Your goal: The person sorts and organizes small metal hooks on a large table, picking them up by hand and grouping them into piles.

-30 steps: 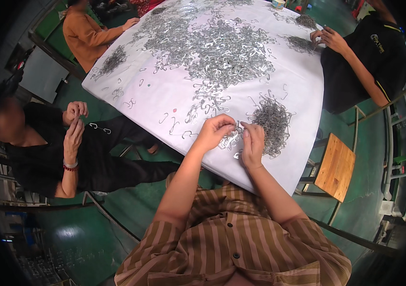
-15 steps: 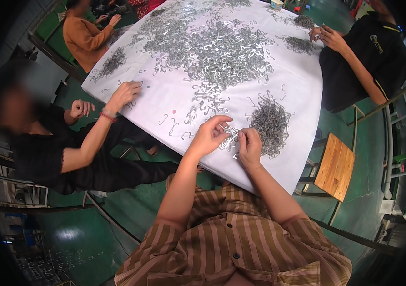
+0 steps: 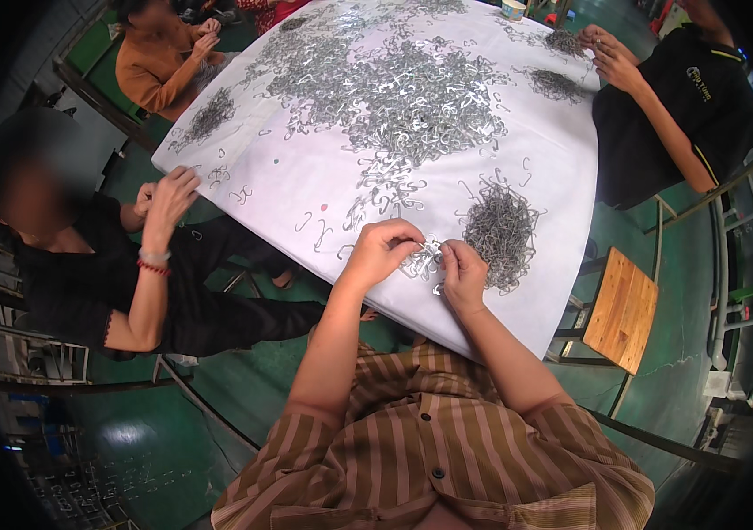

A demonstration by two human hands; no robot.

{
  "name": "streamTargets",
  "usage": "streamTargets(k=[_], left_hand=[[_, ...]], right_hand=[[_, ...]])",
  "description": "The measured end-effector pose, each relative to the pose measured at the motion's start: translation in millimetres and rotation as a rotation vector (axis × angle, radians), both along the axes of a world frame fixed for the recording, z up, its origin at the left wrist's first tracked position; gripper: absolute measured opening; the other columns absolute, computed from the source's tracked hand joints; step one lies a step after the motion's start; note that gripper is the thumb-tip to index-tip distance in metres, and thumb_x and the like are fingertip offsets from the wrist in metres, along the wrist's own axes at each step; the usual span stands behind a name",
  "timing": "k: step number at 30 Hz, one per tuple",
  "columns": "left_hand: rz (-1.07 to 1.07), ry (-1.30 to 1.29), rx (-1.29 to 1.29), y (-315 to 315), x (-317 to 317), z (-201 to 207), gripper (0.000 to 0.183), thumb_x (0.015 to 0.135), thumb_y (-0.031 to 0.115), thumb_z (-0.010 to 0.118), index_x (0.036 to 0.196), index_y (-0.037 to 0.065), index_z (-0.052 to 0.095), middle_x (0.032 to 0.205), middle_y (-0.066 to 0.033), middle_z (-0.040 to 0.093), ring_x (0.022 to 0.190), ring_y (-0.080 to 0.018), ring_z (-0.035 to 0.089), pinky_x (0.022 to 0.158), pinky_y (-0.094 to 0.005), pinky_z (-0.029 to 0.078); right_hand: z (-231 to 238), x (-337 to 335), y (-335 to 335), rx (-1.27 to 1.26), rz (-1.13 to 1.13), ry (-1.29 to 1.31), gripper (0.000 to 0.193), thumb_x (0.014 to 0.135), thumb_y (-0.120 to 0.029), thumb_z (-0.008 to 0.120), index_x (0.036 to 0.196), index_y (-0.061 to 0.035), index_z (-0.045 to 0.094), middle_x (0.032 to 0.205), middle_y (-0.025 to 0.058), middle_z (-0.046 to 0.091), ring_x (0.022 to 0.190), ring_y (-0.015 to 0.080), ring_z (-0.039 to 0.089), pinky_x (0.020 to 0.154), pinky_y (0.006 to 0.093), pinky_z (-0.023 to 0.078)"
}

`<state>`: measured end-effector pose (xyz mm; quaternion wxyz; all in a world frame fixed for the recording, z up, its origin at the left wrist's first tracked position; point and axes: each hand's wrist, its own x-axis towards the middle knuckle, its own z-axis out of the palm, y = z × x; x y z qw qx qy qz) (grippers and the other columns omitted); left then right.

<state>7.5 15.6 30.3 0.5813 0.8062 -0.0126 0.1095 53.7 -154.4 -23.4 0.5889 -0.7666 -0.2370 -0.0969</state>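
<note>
Just above the near edge of the white-covered table (image 3: pixel 518 322), both my hands work close together over a small cluster of bright metal hooks (image 3: pixel 420 263). My left hand (image 3: pixel 382 253) is closed, thumb and forefinger pinched at the end of a small wire hook. Facing it, my right hand (image 3: pixel 465 274) also pinches a hook between thumb and fingertips. The fingers partly hide these pieces, so their exact shape is unclear. Right of my right hand lies a dense heap of darker wire hooks (image 3: pixel 500 231). Loose hooks (image 3: pixel 321 234) are scattered left of my left hand.
A large spread of shiny hooks (image 3: pixel 420 97) covers the table's middle. One co-worker (image 3: pixel 164 221) sits at the left, another (image 3: pixel 659 115) at the right, and a third (image 3: pixel 160 66) at the far left. A wooden stool (image 3: pixel 621 309) stands right of the table.
My left thumb and fingers have closed from a loose curve into a pinch; my right hand has barely moved. The left co-worker's hand has drawn back from the table toward their body.
</note>
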Motion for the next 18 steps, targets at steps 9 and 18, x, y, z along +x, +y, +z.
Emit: streamTargets(k=[9, 18], left_hand=[[-0.16, 0.238, -0.562, 13, 3, -25, 0.011, 0.08, -0.007, 0.066, 0.091, -0.003, 0.063, 0.08, -0.0087, 0.066, 0.07, -0.0134, 0.064, 0.065, -0.0257, 0.053], [-0.524, 0.456, -0.63, 36, 16, -6, 0.011, 0.079, -0.003, 0.067, 0.09, -0.003, 0.063, 0.075, -0.01, 0.066, 0.062, -0.0136, 0.061, 0.053, -0.024, 0.046]], right_hand=[[8, 0, 0, 0.004, 0.073, 0.062, 0.008, 0.089, -0.004, 0.058, 0.089, -0.0004, 0.065, 0.066, 0.0095, 0.058, 0.058, 0.0203, 0.058, 0.056, 0.0316, 0.045], [3, 1, -2, 0.013, 0.245, 0.037, 0.013, 0.088, -0.003, 0.058, 0.096, -0.002, 0.068, 0.066, 0.0085, 0.061, 0.059, 0.0199, 0.058, 0.058, 0.0315, 0.046]])
